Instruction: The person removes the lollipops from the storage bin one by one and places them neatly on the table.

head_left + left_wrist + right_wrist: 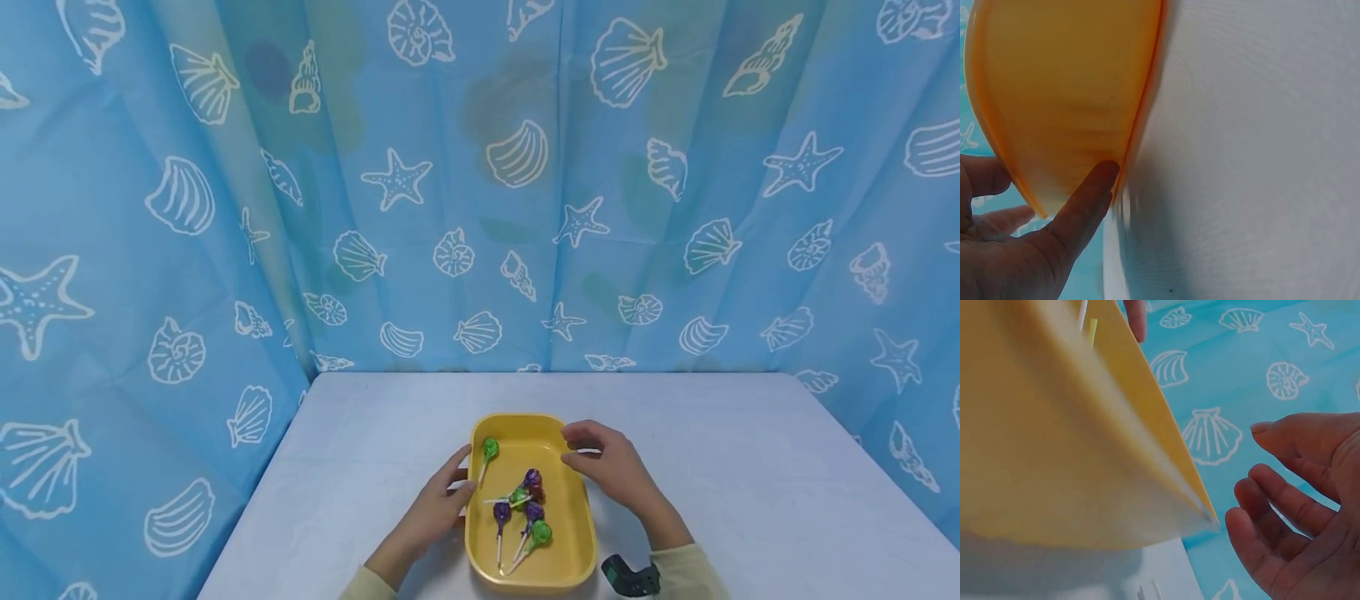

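Observation:
A yellow tray (573,533) holds several lollipops: a green one (491,448) lies apart near its upper left corner, and purple (502,512) and green ones (540,533) cluster around the middle. The left hand (435,508) is at the tray's left side; in the left wrist view its fingers (1094,187) touch the outer wall (1066,81), fairly straight. By the upper right rim is the right hand (611,467), fingers loosely bent. The right wrist view shows a gap between that hand (1304,500) and the tray (1104,487), with nothing held.
A white cloth (360,450) covers the table beneath the tray. Behind and at both sides hangs a blue curtain (465,150) with white shells and starfish. A black band (630,577) is at the right wrist, beside the sleeve (686,573).

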Available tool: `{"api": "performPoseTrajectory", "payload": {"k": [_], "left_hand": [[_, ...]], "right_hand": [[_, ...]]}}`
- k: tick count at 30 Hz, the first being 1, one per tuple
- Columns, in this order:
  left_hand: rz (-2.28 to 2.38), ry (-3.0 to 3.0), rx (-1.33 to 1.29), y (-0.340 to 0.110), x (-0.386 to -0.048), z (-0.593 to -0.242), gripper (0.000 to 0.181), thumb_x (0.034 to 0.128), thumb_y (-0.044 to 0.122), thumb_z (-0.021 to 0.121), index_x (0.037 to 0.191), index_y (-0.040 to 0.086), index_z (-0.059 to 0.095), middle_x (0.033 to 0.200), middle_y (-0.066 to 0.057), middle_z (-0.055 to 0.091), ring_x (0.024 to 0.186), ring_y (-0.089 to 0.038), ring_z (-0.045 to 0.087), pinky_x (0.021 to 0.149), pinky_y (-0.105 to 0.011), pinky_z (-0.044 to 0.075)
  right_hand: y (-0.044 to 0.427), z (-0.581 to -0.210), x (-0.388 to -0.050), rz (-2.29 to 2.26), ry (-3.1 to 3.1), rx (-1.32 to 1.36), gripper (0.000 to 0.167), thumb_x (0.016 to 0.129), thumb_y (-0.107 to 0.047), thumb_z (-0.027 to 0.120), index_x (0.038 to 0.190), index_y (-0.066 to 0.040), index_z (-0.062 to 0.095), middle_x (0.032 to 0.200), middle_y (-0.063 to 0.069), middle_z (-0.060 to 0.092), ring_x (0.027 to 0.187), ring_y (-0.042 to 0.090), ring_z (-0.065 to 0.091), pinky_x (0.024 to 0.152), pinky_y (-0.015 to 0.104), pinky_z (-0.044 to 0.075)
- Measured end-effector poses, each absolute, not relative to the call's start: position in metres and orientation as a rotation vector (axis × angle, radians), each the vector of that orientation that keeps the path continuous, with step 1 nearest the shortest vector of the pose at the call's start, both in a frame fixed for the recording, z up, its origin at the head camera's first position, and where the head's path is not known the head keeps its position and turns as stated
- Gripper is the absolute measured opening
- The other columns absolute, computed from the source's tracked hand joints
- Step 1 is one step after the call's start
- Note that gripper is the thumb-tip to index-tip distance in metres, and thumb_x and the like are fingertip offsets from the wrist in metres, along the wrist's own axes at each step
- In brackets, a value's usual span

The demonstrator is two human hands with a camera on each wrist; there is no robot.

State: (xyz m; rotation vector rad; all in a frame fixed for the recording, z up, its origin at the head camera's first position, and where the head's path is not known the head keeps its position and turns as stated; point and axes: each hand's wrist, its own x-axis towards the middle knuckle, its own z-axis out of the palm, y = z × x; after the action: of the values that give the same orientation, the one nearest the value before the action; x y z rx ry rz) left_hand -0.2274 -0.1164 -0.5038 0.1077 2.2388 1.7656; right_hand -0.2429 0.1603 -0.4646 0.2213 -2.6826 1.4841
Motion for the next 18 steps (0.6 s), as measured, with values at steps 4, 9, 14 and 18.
{"api": "performPoseTrajectory", "payload": {"k": [4,9,14,18], "left_hand": [[1.771,2.227,0.121,-0.117,-0.228,-0.504,0.061,0.1052,0.014,0.054,0.161,0.014,0.029,0.145,-0.028,0.046,0.125,-0.047,0.055,0.079,-0.043,0.065],[1.769,2.225,0.108,-0.117,-0.228,-0.504,0.061,0.105,0.014,0.054,0.161,0.014,0.03,0.146,-0.028,0.045,0.125,-0.047,0.054,0.078,-0.043,0.065],[1.739,2.25,0.068,-0.116,-0.23,-0.503,0.061,0.1046,0.015,0.055,0.161,0.016,0.031,0.146,-0.027,0.046,0.125,-0.046,0.054,0.078,-0.041,0.065],[1.741,2.244,0.066,-0.116,-0.231,-0.504,0.061,0.1042,0.015,0.056,0.161,0.016,0.031,0.145,-0.026,0.047,0.124,-0.045,0.055,0.078,-0.041,0.065]], "right_hand": [[0.155,-0.465,-0.246,1.475,-2.68,0.206,0.032,0.089,-0.009,0.076,0.12,-0.003,0.068,0.118,0.012,0.069,0.111,0.031,0.066,0.094,0.046,0.059],[0.151,-0.464,-0.25,1.431,-2.702,0.17,0.033,0.088,-0.01,0.078,0.119,-0.005,0.068,0.116,0.01,0.069,0.11,0.031,0.067,0.089,0.045,0.062],[0.149,-0.456,-0.25,1.409,-2.715,0.162,0.033,0.089,-0.011,0.078,0.119,-0.005,0.068,0.118,0.012,0.069,0.11,0.032,0.066,0.09,0.045,0.061],[0.145,-0.455,-0.251,1.426,-2.71,0.174,0.032,0.089,-0.011,0.078,0.118,-0.004,0.069,0.117,0.013,0.069,0.108,0.031,0.067,0.09,0.045,0.061]]}}
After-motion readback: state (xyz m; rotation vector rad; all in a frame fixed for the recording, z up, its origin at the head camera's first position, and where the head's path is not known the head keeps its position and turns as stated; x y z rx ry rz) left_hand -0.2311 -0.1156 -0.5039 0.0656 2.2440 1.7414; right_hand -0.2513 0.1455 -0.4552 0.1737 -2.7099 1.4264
